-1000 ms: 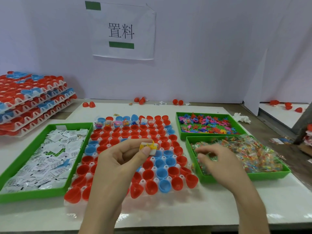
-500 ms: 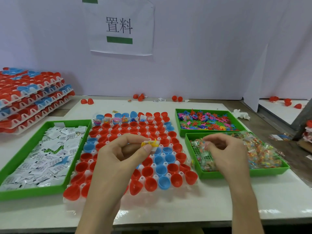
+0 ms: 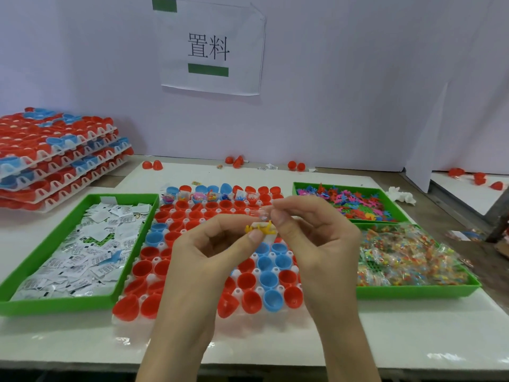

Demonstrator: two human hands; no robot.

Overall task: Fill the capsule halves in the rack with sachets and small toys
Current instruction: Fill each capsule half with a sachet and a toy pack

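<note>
Left hand [image 3: 214, 255] is up over the rack [image 3: 121, 319], its grip pinching a spiky yellow toy [image 3: 260, 228] against a white sachet [image 3: 269, 238]. Right hand [image 3: 319, 244] is alongside, grip nipping a small clear packet [image 3: 261, 215]. Below them I see glossy red and blue capsule halves [image 3: 293, 296], egg-shaped, mouths up in white plastic, with the far row filled. Green trays [image 3: 55, 304] flank it, with flat paper sachets [image 3: 91, 244] on the left and crinkly packets [image 3: 407, 257] and bright toys [image 3: 355, 201] on the right. Smooth white tabletop [image 3: 275, 351], stacked racks [image 3: 55, 155], paper sign [image 3: 212, 48] on a pale wall [image 3: 358, 78].
</note>
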